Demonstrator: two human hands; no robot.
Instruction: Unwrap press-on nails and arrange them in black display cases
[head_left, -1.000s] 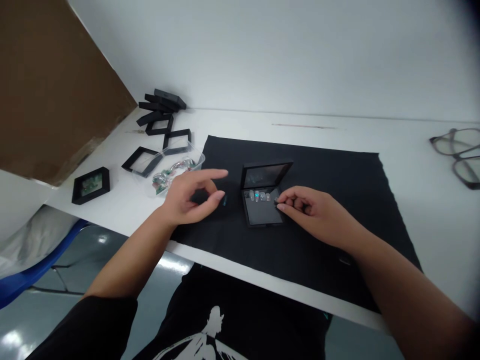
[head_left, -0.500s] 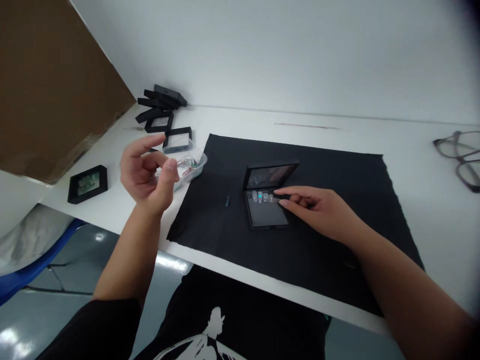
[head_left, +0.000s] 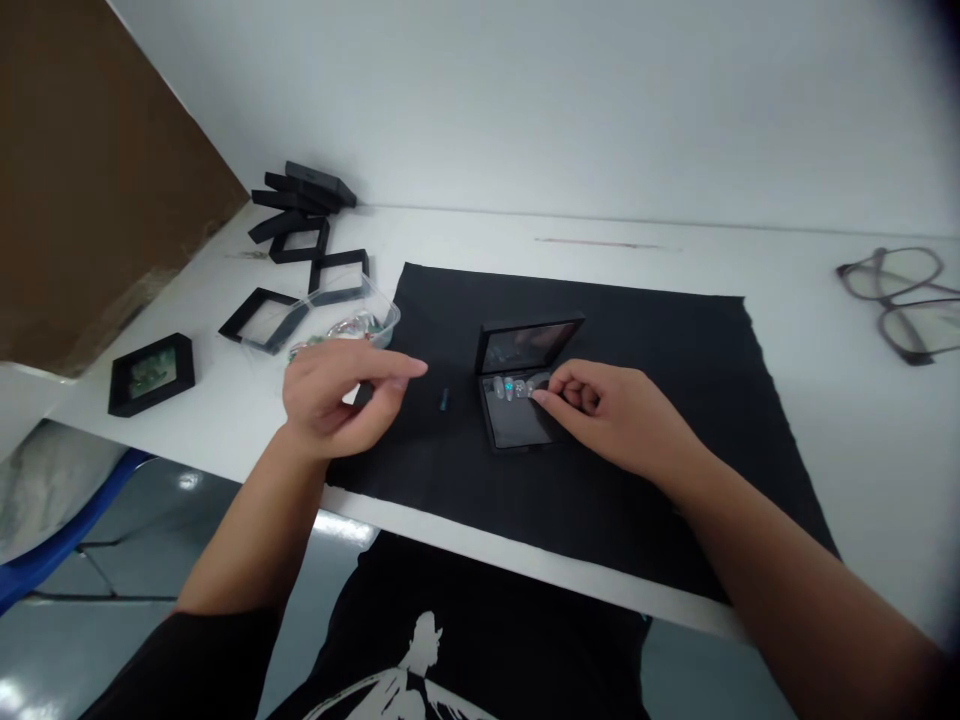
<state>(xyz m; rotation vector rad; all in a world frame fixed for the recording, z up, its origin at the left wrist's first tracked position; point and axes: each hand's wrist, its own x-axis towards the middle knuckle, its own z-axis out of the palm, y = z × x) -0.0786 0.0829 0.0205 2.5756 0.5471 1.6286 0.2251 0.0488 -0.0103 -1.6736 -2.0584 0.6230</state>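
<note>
An open black case with a see-through lid lies on a black cloth. A short row of decorated press-on nails, clear with one teal accent, runs along its back edge. My right hand pinches at the right end of that row, thumb and finger closed on a nail there, partly hidden by the fingertips. Held above the cloth's left edge, my left hand has thumb and index tips together, nothing visible between them. A small dark piece lies between that hand and the case.
At left stand a clear plastic tub with shiny packets, empty black frames, a stack of black cases and a frame with green contents. Eyeglasses rest at far right on the white table.
My left hand has come right and down toward the dark piece, its thumb and index closing together. My right hand remains at the nail row, its fingers more curled. The view has shifted slightly.
</note>
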